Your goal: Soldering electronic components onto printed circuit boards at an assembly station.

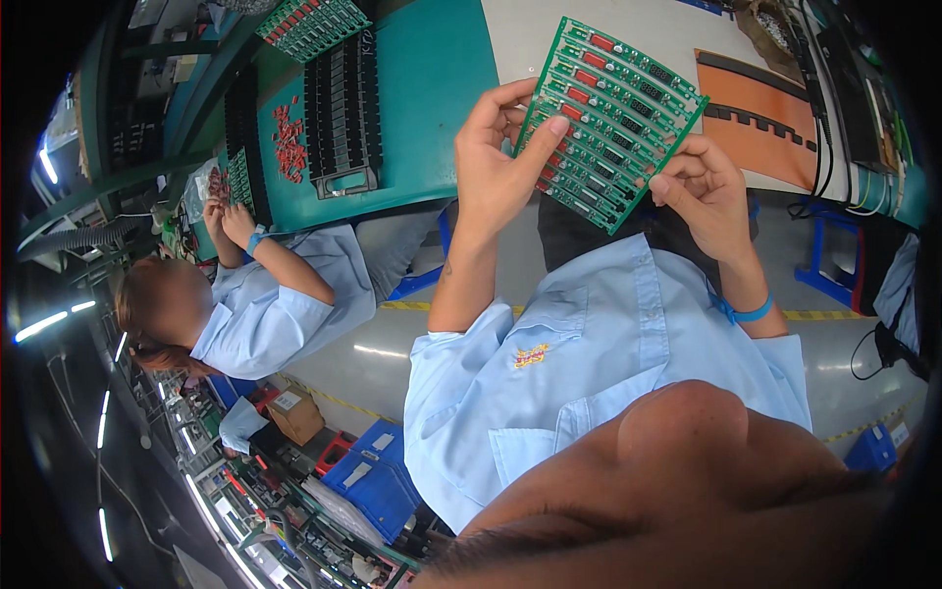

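Observation:
I hold a green circuit board panel (613,118) with rows of red and black parts up in front of me, tilted, above the edge of the workbench. My left hand (496,167) grips its left edge, thumb on the face of the board. At the panel's lower right corner, my right hand (705,191) pinches it with the fingertips; a blue band circles that wrist. My light blue shirt (589,363) fills the lower middle of the view.
A teal bench top (432,79) carries black component racks (341,113), a heap of small red parts (287,142) and another green board (314,25). A co-worker (265,304) in light blue handles a board at the left. Blue bins (378,481) and a cardboard box stand on the floor.

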`<act>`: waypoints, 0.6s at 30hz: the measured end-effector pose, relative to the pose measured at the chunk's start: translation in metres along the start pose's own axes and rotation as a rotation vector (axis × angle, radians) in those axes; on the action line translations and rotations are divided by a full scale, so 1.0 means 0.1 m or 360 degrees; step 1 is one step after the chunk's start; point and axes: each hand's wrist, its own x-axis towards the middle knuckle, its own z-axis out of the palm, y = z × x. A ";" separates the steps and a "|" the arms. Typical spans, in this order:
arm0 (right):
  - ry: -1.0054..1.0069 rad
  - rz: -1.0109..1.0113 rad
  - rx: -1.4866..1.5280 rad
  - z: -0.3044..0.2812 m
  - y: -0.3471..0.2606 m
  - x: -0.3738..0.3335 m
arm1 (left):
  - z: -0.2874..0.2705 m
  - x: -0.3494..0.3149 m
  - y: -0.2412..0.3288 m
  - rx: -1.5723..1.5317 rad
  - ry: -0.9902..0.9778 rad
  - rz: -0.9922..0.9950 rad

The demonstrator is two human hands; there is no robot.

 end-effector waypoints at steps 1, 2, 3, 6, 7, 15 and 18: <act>0.0000 0.0000 0.0007 0.00 0.00 0.00 | 0.00 0.00 0.00 0.0002 -0.0002 -0.0001; 0.0000 -0.0001 0.0015 0.00 0.00 0.00 | 0.00 0.00 -0.01 0.0004 -0.0004 -0.0002; 0.0000 -0.0001 0.0023 0.00 0.00 -0.01 | 0.00 0.00 -0.01 0.0006 -0.0006 -0.0004; -0.0008 0.0003 0.0024 0.01 -0.01 -0.01 | 0.01 0.00 -0.01 0.0010 -0.0011 0.0014; -0.0013 0.0005 0.0025 0.01 -0.02 -0.01 | 0.01 0.01 0.00 0.0013 -0.0013 0.0023; -0.0010 -0.0008 0.0032 -0.02 0.02 0.00 | 0.01 0.01 -0.02 -0.0024 -0.0021 0.0083; 0.0003 -0.0024 0.0022 -0.02 0.03 0.01 | 0.01 0.00 -0.02 -0.0049 -0.0025 0.0097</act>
